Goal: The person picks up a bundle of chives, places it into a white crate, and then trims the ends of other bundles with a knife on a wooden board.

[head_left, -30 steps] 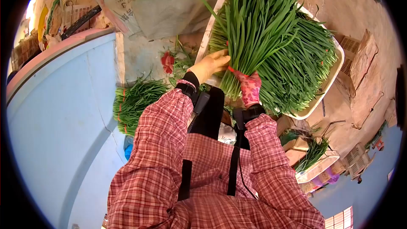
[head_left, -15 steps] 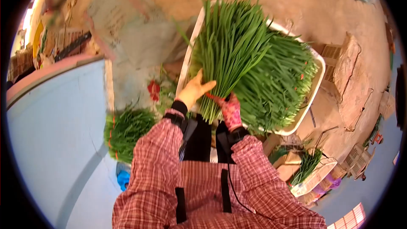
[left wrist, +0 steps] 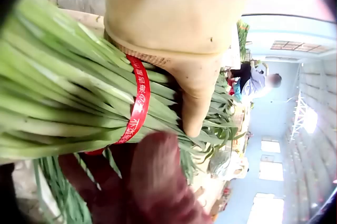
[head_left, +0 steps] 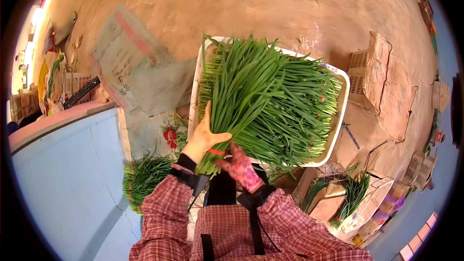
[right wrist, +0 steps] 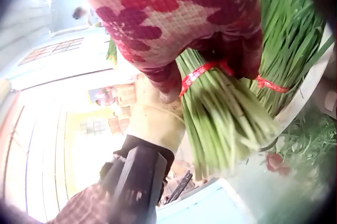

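Observation:
A bunch of garlic chives [head_left: 241, 92] leans over the left part of a white tray [head_left: 345, 87], with a printed red tape [left wrist: 138, 103] round its stems. My left hand [head_left: 202, 141], in a cream glove, grips the bunch just above the tape, thumb lying across the leaves. Below it, my right hand [head_left: 241, 170], in a pink flowered glove, has its fingers curled round the stems at the tape; the right wrist view shows the pale cut ends fanning out underneath. More tied chives [head_left: 304, 111] fill the tray, leaves overlapping, with small red bands among the stems.
Tied chives [head_left: 149, 179] stand at lower left beside a light blue panel [head_left: 67, 164]. A printed sack [head_left: 130, 43] lies on the floor. Cardboard [head_left: 394, 94] leans by a crate at right; a smaller tray [head_left: 372, 205] and loose chives [head_left: 355, 195] sit at lower right.
The red tape's end, earlier drawn out toward my right hand, now lies round the stems. My left hand has closed round the bunch. The view has shifted, with the tray lower in it.

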The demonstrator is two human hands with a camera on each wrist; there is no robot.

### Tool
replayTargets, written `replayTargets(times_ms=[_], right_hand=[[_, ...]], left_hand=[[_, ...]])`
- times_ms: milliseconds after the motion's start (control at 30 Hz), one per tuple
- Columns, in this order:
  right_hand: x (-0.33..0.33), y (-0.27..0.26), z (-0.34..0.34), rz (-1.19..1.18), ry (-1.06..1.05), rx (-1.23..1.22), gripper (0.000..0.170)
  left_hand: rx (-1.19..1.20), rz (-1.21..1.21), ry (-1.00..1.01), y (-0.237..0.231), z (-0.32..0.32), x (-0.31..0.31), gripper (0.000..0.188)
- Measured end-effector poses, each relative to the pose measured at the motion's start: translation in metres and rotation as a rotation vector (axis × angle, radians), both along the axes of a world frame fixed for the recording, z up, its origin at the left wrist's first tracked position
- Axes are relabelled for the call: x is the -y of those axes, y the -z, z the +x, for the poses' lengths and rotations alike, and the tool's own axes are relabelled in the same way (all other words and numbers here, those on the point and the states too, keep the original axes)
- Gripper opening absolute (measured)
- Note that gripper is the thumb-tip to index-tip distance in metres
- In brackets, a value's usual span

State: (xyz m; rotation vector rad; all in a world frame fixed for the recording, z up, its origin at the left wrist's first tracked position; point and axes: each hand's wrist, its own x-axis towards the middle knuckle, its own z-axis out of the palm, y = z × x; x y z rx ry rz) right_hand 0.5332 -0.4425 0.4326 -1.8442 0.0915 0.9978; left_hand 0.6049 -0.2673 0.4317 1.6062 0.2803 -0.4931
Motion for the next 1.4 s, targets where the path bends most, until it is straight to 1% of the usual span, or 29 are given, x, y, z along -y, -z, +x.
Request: replayTargets(times_ms=[33,67,133,167,200,267,300,367,433,467,500,567,600,700,767,800,833,867,900,933,967,1033,1067,1133,1167,1200,1233,1300,1400], right_hand=[[0.003,-0.012,-0.006,-0.027,-0.061,0.047,0.1],[0.007,-0.049,0.006,0.057,-0.02,0.049,0.091],[0.028,-0.05,0.018,0.266,0.017,0.191,0.079],[0.038,-0.048,0.028,0.373,0.034,0.268,0.072],[0.046,-0.048,0.051,0.357,0.247,0.144,0.065],[0.067,-0.025,0.113,0.085,0.237,0.466,0.054],[0.075,-0.004,0.148,-0.186,0.005,0.903,0.052],[0.074,0.015,0.211,-0.374,-0.093,0.899,0.052],[0.067,0.045,0.255,-0.506,-0.24,0.933,0.052],[0.066,0.051,0.273,-0.553,-0.355,0.861,0.057],[0.065,0.057,0.284,-0.644,-0.459,0.83,0.064],[0.07,0.076,0.285,-0.783,-0.465,0.887,0.07],[0.071,0.061,0.284,-0.808,-0.577,0.704,0.074],[0.077,0.054,0.25,-0.764,-0.559,0.725,0.081],[0.079,0.057,0.234,-0.749,-0.518,0.71,0.088],[0.079,0.059,0.227,-0.759,-0.503,0.689,0.089],[0.079,0.062,0.22,-0.767,-0.486,0.671,0.09],[0.079,0.065,0.217,-0.757,-0.483,0.614,0.092],[0.079,0.062,0.216,-0.748,-0.472,0.574,0.092],[0.078,0.059,0.214,-0.74,-0.452,0.553,0.092],[0.078,0.058,0.213,-0.729,-0.433,0.532,0.092],[0.078,0.062,0.209,-0.704,-0.38,0.498,0.087],[0.077,0.065,0.207,-0.687,-0.356,0.481,0.085],[0.077,0.075,0.195,-0.7,-0.269,0.658,0.082],[0.078,0.081,0.193,-0.703,-0.224,0.745,0.081],[0.079,0.074,0.199,-0.569,-0.2,0.537,0.078],[0.078,0.062,0.202,-0.592,-0.219,0.489,0.076],[0.078,0.065,0.202,-0.608,-0.27,0.495,0.079],[0.076,0.068,0.2,-0.681,-0.305,0.594,0.076]], left_hand=[[0.073,-0.138,-0.034,0.011,-0.005,-0.008,0.119],[-0.052,-0.266,-0.081,-0.011,0.003,-0.012,0.113],[-0.252,-0.499,-0.163,-0.059,0.024,-0.024,0.096],[-0.191,-0.518,-0.094,-0.064,0.031,-0.037,0.085],[-0.162,-0.496,-0.099,-0.076,0.038,-0.049,0.08],[-0.065,-0.466,-0.177,-0.077,0.04,-0.077,0.072],[0.007,-0.459,-0.241,-0.069,0.04,-0.092,0.069],[0.019,-0.316,-0.408,-0.067,0.043,-0.112,0.063],[0.082,-0.509,-0.29,-0.045,0.057,-0.141,0.058],[0.117,-0.544,-0.27,-0.033,0.061,-0.154,0.049],[0.14,-0.473,-0.31,-0.035,0.065,-0.155,0.047],[0.178,-0.328,-0.399,-0.04,0.07,-0.153,0.042],[0.254,-0.085,-0.273,-0.048,0.08,-0.15,0.041],[0.302,0.317,0.009,-0.089,0.116,-0.119,0.046],[0.217,-0.053,-0.023,-0.103,0.15,-0.081,0.057],[0.233,-0.079,-0.001,-0.095,0.166,-0.071,0.071],[0.325,0.087,0.054,-0.102,0.182,-0.05,0.078],[0.27,-0.006,0.093,-0.104,0.2,-0.03,0.088],[0.335,0.121,0.175,-0.094,0.214,-0.019,0.097],[0.563,0.399,0.362,-0.084,0.229,-0.009,0.104],[0.584,0.488,0.436,-0.078,0.241,0.011,0.098],[0.667,0.312,0.512,-0.057,0.255,0.044,0.105],[0.683,0.351,0.594,-0.045,0.259,0.056,0.109],[0.789,0.45,0.748,-0.003,0.264,0.067,0.111],[0.763,0.624,0.833,0.013,0.263,0.074,0.11],[0.789,0.674,0.863,0.044,0.256,0.074,0.109],[0.814,0.727,0.892,0.064,0.252,0.072,0.109],[0.673,0.784,0.903,0.061,0.249,0.074,0.107],[0.736,0.724,0.86,0.074,0.254,0.072,0.101]])
